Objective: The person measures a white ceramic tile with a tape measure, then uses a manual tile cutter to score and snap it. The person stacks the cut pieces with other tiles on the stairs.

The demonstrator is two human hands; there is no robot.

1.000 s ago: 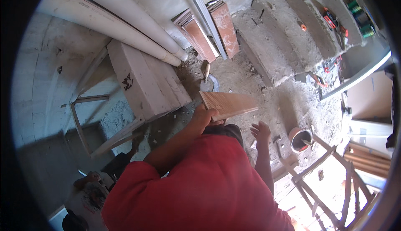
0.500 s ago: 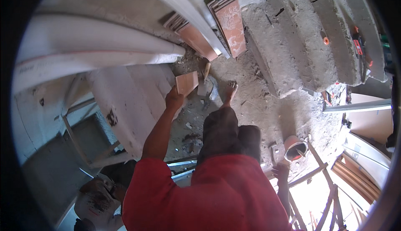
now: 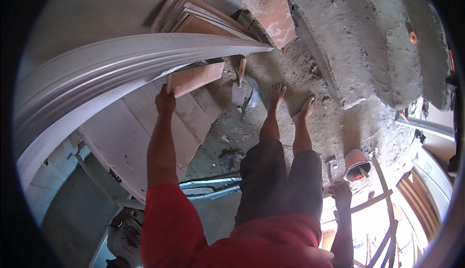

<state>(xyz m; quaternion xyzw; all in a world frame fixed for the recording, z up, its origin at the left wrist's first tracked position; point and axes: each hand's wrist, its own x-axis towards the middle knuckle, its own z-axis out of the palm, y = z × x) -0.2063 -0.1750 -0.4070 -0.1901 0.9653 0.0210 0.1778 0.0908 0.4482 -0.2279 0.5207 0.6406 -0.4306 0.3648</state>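
Observation:
My left hand point(image 3: 165, 99) is closed on the near end of a reddish tile point(image 3: 197, 78) with a ribbed face, held tilted over the pale slab-like steps point(image 3: 145, 110). The tile's far end lies close to a long white ridged profile point(image 3: 145, 50). My right hand point(image 3: 340, 192) hangs low at my right side, fingers loosely bent, with nothing visible in it. Nearest to it are a bucket point(image 3: 356, 159), with a stick-like handle inside, and a small flat tool point(image 3: 332, 168) on the floor.
Reddish tiles point(image 3: 193, 23) lean against the wall behind the profile, and more tiles point(image 3: 266, 9) stand beside rough concrete stairs point(image 3: 358, 50). A wooden-handled trowel point(image 3: 242, 69) and a curved grey piece point(image 3: 253, 92) lie ahead of my feet. Wooden poles point(image 3: 382, 195) stand at right.
My left hand has moved left with the tile, now beside the white profile. Both bare feet now show side by side, where only one showed. The view has shifted.

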